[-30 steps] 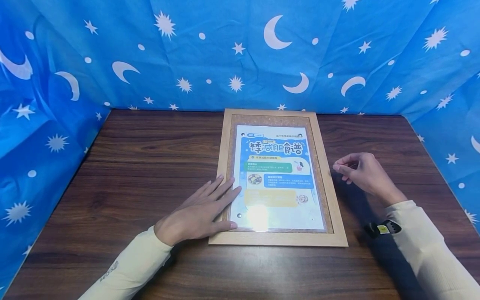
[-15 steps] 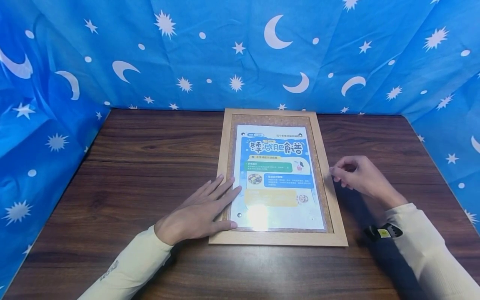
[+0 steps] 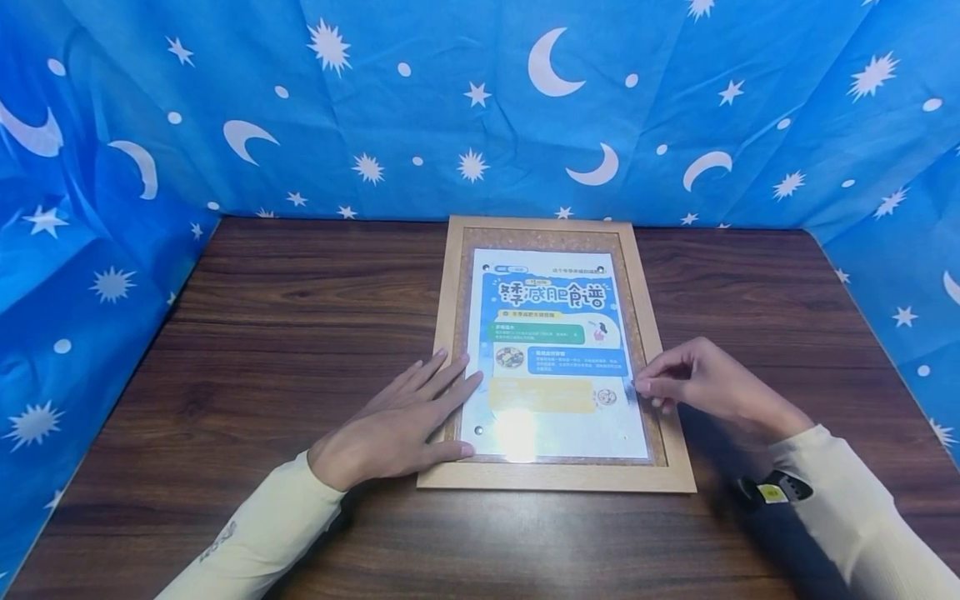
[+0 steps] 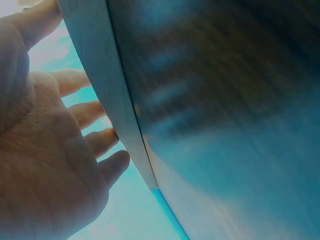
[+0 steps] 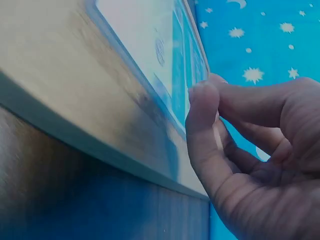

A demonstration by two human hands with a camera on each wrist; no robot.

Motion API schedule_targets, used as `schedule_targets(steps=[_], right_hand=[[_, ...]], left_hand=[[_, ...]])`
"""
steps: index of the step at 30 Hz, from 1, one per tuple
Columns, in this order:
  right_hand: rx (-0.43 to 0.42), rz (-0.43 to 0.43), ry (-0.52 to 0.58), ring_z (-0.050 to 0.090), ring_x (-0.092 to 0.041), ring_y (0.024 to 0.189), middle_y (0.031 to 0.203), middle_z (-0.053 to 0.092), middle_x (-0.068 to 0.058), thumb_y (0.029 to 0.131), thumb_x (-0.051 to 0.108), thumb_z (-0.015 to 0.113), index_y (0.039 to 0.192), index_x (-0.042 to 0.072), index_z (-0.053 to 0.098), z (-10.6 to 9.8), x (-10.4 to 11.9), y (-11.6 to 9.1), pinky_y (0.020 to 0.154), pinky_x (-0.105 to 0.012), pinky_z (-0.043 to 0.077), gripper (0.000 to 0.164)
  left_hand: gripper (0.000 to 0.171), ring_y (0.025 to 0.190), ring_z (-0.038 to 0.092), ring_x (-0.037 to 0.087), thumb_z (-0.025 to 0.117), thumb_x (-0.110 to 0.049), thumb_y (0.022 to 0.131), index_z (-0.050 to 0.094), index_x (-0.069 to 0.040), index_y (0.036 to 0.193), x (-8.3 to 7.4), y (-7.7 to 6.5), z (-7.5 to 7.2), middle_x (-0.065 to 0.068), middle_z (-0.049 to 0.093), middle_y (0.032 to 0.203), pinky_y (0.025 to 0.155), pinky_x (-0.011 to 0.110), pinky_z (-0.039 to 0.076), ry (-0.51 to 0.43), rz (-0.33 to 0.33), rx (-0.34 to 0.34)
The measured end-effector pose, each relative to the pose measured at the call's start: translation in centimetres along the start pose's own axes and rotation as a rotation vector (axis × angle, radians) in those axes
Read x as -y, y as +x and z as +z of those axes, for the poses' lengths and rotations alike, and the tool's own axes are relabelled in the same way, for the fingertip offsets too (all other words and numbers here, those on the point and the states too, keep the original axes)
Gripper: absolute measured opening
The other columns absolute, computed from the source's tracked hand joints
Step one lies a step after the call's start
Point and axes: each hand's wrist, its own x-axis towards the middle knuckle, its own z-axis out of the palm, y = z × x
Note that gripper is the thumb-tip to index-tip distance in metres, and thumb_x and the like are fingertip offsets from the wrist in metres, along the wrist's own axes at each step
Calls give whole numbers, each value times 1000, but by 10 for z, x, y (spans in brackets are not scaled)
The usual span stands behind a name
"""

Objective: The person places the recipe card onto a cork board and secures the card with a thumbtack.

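Observation:
A wooden-framed cork board [image 3: 557, 478] lies flat on the table. On its cork sits a glossy printed sheet [image 3: 555, 358], with thumbtacks at both upper corners and a silver thumbtack [image 3: 478, 431] at the lower left. My left hand [image 3: 397, 421] rests across the board's left edge, fingers straight and spread, fingertips on the sheet's side. Thumb and forefinger of my right hand [image 3: 708, 379] pinch together over the sheet's right edge. Between them is what looks like a small thumbtack, mostly hidden by the fingertips. In the right wrist view, the pinching fingertips [image 5: 204, 97] overlap the sheet.
Dark wood-grain table [image 3: 300, 317] surrounds the board. A blue cloth [image 3: 420, 108] with white moons and stars hangs behind and at both sides; the board's far edge lies close to it. A bright reflection covers the sheet's lower part.
My right hand has moved left and toward the near side, from beside the board to over the sheet's right edge, still pinching. The left hand and board have stayed put.

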Motion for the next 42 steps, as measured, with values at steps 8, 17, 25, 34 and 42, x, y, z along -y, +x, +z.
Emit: schedule_targets(steps=[8, 17, 25, 34, 42], right_hand=[[126, -40, 84, 69, -19, 70, 88, 73, -12, 91, -6, 70, 94, -5, 74, 10, 2, -2, 65, -32, 62, 6], [174, -39, 40, 67, -18, 68, 82, 71, -8, 90, -4, 72, 90, -1, 75, 20, 4, -5, 63, -31, 61, 5], [208, -43, 2, 65, -18, 66, 77, 68, -5, 89, -6, 71, 87, 1, 75, 26, 6, -4, 59, -31, 59, 9], [232, -60, -69, 62, -17, 63, 72, 67, -2, 87, -11, 68, 83, 6, 76, 27, 7, 0, 55, -29, 56, 20], [248, -30, -141, 60, -16, 62, 70, 65, 0, 86, -9, 71, 80, 9, 74, 29, 16, 3, 53, -28, 54, 19]], left_hand=[[83, 156, 0, 31, 60, -55, 97, 25, -19, 162, 1, 0, 0, 9, 14, 169, 124, 52, 6, 6, 1, -6], [83, 156, -1, 29, 60, -56, 96, 24, -21, 163, 1, 0, 0, 7, 12, 169, 124, 51, 6, 1, -8, 2], [82, 156, 0, 31, 60, -55, 97, 25, -20, 162, 2, 0, 0, 8, 14, 169, 124, 52, 7, -2, 3, -4], [82, 156, 0, 30, 60, -55, 97, 25, -20, 163, 1, 0, 0, 7, 14, 169, 124, 52, 7, 7, 9, -6], [83, 156, -1, 29, 61, -55, 96, 25, -21, 163, 2, -1, 0, 6, 13, 169, 124, 52, 6, 4, -2, -2]])
